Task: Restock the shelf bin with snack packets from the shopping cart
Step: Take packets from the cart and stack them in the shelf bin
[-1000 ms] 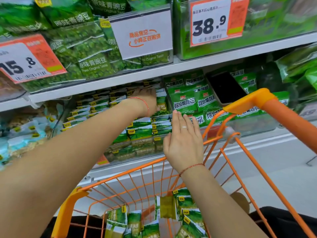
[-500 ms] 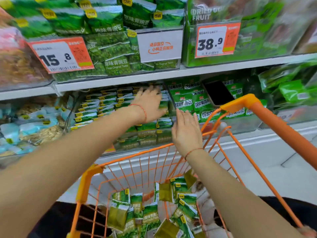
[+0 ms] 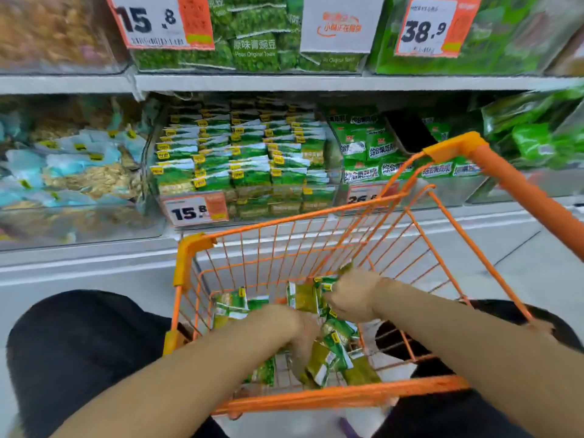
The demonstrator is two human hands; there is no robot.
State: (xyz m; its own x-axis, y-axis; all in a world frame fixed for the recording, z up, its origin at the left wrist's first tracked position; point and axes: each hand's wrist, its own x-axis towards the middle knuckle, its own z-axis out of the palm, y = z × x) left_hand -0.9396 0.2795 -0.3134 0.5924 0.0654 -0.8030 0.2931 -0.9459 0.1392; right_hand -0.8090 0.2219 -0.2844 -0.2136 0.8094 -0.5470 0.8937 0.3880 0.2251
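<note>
Both my hands are down inside the orange wire shopping cart (image 3: 192, 248). My left hand (image 3: 294, 330) reaches among the loose green snack packets (image 3: 335, 346) on the cart floor; its fingers are hidden among them. My right hand (image 3: 350, 295) is curled around a few green packets (image 3: 325, 284) near the cart's far side. On the middle shelf, straight ahead, the clear shelf bin (image 3: 243, 159) holds neat rows of the same green packets behind a 15.8 price tag (image 3: 194, 211).
Neighbouring bins hold blue-and-tan packets (image 3: 72, 172) on the left and bright green packets (image 3: 373, 147) on the right. A dark phone (image 3: 410, 134) leans in the right bin. The upper shelf (image 3: 284, 82) overhangs the bin. The cart handle (image 3: 521, 191) runs along the right.
Both hands have pulled back from the shelf bin and dropped into the cart. The view has tilted down, and the right hand now grips packets.
</note>
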